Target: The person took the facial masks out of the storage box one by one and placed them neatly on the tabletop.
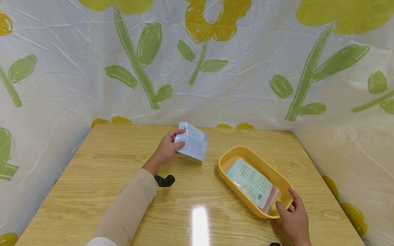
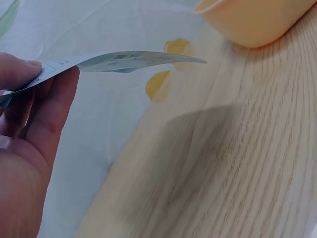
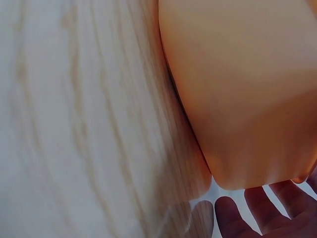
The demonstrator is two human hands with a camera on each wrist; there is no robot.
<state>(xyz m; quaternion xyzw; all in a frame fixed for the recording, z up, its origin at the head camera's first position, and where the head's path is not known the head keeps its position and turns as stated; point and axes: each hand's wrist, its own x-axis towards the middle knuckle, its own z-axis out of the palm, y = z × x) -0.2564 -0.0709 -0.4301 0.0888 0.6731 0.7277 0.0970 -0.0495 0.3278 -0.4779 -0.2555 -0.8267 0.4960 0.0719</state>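
Observation:
In the head view my left hand (image 1: pixel 166 148) pinches a pale blue-white printed flat packet (image 1: pixel 194 143) by its left edge, thumb on the near face. The packet is tilted above the back of the table; the left wrist view shows it (image 2: pixel 133 60) edge-on and slightly bowed. My right hand (image 1: pixel 296 220) grips the near right end of a yellow oblong basin (image 1: pixel 263 167), with the thumb over the rim. Fingers (image 3: pixel 265 210) lie against the basin's outer wall (image 3: pixel 242 99) in the right wrist view. Inside the basin lie stacked flat packets, a pale green one (image 1: pixel 250 181) on top.
The wood-grain table (image 1: pixel 123 150) meets a flower-printed sheet (image 1: pixel 246 85) at its back and sides. A black perforated piece (image 1: pixel 166 181) shows beside my left wrist. Another small black thing (image 1: pixel 275 244) sits at the bottom edge of the head view.

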